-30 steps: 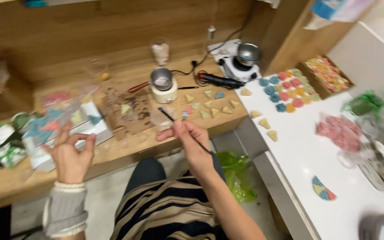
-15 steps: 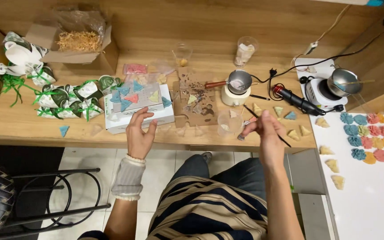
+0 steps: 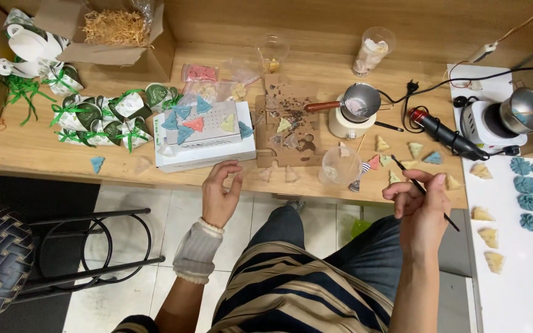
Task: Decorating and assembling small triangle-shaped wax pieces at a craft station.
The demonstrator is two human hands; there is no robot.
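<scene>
View from above a wooden workbench (image 3: 44,154). The right hand (image 3: 419,206), held over the bench's front edge, has its fingers curled around a thin black stick (image 3: 424,192), pinched between thumb and fingertips; the stick slants from upper left to lower right across the hand. The left hand (image 3: 220,194) hovers just in front of the bench edge, fingers loosely spread and half curled, holding nothing. Nearest to it lies a white box (image 3: 208,154) topped with small blue, red and yellow triangular pieces. Right of the box: a stained brown cardboard sheet (image 3: 291,126), a clear plastic cup (image 3: 339,166), and a small metal pan on a white warmer (image 3: 356,111). Loose triangular pieces (image 3: 414,149) lie between the cup and the right hand. A black-handled tool (image 3: 445,134) and a hotplate with a pot (image 3: 501,120) stand further right. Green-ribboned packets (image 3: 100,120) crowd the left side.
</scene>
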